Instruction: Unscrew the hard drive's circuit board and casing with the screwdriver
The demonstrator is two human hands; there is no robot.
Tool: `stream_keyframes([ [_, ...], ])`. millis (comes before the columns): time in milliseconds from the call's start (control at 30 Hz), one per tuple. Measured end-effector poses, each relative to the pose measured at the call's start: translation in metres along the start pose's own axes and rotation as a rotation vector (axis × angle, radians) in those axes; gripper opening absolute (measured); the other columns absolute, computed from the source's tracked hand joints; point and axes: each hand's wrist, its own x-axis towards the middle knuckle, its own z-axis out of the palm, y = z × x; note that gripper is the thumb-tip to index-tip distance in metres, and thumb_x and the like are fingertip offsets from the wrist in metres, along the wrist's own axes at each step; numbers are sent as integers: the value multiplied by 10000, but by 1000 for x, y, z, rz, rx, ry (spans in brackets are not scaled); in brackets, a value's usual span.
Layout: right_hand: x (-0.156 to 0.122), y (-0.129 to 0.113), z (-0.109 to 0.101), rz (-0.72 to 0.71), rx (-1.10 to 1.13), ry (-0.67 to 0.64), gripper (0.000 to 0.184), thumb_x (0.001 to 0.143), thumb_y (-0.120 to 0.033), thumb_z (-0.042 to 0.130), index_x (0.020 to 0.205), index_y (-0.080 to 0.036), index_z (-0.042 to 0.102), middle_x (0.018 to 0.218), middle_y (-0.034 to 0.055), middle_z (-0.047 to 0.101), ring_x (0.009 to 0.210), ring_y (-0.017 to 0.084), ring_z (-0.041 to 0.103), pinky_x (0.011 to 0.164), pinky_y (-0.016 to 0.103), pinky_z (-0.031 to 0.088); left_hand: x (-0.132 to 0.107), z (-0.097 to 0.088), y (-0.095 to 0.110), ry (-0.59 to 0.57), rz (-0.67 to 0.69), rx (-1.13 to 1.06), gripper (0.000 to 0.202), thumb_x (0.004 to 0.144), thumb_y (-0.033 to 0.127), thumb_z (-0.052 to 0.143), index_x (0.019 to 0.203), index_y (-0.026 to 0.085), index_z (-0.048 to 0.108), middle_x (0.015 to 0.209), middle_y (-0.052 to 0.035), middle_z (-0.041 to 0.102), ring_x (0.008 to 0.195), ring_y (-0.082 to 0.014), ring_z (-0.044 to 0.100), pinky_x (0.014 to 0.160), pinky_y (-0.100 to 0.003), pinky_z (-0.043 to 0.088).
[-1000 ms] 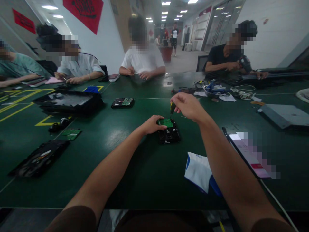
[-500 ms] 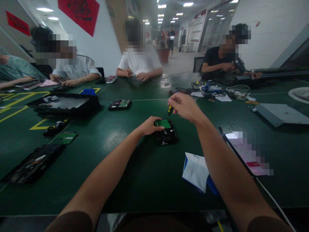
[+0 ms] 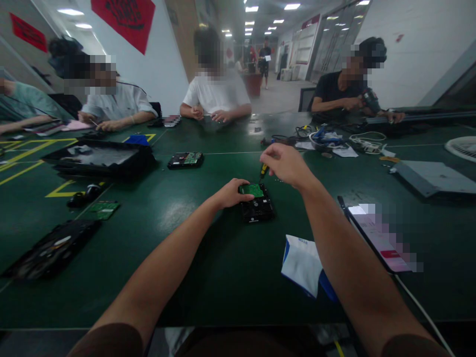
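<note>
A black hard drive (image 3: 257, 207) with a green circuit board (image 3: 253, 190) on top lies on the dark green table (image 3: 208, 258) in front of me. My left hand (image 3: 231, 192) grips the drive's far left corner, fingers curled on its edge. Just above the board's far right corner, my right hand (image 3: 284, 164) is closed on a small yellow-and-black screwdriver (image 3: 262, 172), held upright with its tip down at the board.
A white and blue packet (image 3: 303, 265) lies near my right forearm, a phone (image 3: 375, 235) with a cable to its right. Another hard drive (image 3: 185, 159), a black tray (image 3: 98, 158), a loose board (image 3: 102, 208) and a dismantled device (image 3: 54, 249) lie left. Several people sit around the table.
My hands have stayed on the drive and screwdriver; the right hand shifted slightly. The view moved a little as my head turned.
</note>
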Motion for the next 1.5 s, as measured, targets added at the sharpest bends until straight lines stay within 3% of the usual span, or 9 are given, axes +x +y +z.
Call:
stream_keyframes([
  [233, 0, -1, 2, 6, 129, -111, 265, 980, -411, 542, 1082, -203, 670, 819, 55, 708, 669, 163, 658, 628, 323, 510, -2, 1, 0, 4, -2, -30, 760, 791, 561, 761, 1425, 184, 574, 1359, -141, 590, 1072, -279, 633, 938, -410, 514],
  [467, -1, -3, -1, 18, -46, -6, 197, 890, -394, 664, 886, -198, 681, 835, 76, 730, 677, 176, 650, 635, 336, 495, -1, 0, 1, 0, -4, -14, 770, 798, 572, 752, 1432, 177, 565, 1369, -147, 575, 1113, -294, 617, 961, -418, 507],
  [633, -1, -1, 3, 28, 71, -77, 232, 959, -411, 563, 963, -197, 654, 869, 68, 737, 584, 136, 638, 566, 305, 490, 0, -1, 0, 0, 7, 9, 771, 792, 570, 757, 1430, 183, 564, 1368, -133, 580, 1155, -289, 603, 1011, -407, 483],
  [800, 2, 3, 5, -2, 147, -132, 252, 1000, -371, 486, 1092, -207, 653, 823, 53, 711, 654, 159, 668, 632, 323, 525, -1, 0, 0, 1, 17, -7, 773, 799, 573, 748, 1431, 167, 564, 1361, -144, 576, 1133, -287, 608, 985, -407, 496],
  [1033, 1, 1, 0, 9, -60, 13, 145, 883, -358, 658, 894, -214, 673, 930, 85, 718, 811, 213, 649, 693, 359, 494, -2, -1, 2, -3, -7, -1, 750, 801, 553, 754, 1431, 193, 565, 1368, -137, 570, 1133, -289, 609, 975, -409, 505],
  [1300, -1, -1, 3, 1, 87, -93, 226, 991, -374, 508, 1031, -207, 655, 779, 43, 691, 644, 161, 651, 640, 328, 501, -2, 0, 1, 3, 10, -11, 767, 798, 555, 755, 1437, 178, 559, 1377, -143, 575, 1109, -286, 619, 961, -411, 508],
  [1400, 0, 1, 4, -4, 104, -77, 242, 994, -348, 497, 1155, -230, 632, 857, 46, 713, 681, 163, 662, 654, 327, 516, -2, 1, 0, 13, -4, -25, 763, 793, 561, 762, 1430, 188, 568, 1373, -140, 580, 1100, -289, 621, 948, -412, 514],
  [1500, 2, 3, 3, -18, 15, -15, 192, 951, -385, 582, 1022, -227, 665, 946, 67, 725, 730, 179, 660, 668, 341, 518, -2, 1, 1, 6, -25, -35, 758, 794, 571, 762, 1427, 202, 572, 1384, -137, 573, 1101, -294, 621, 934, -408, 523],
])
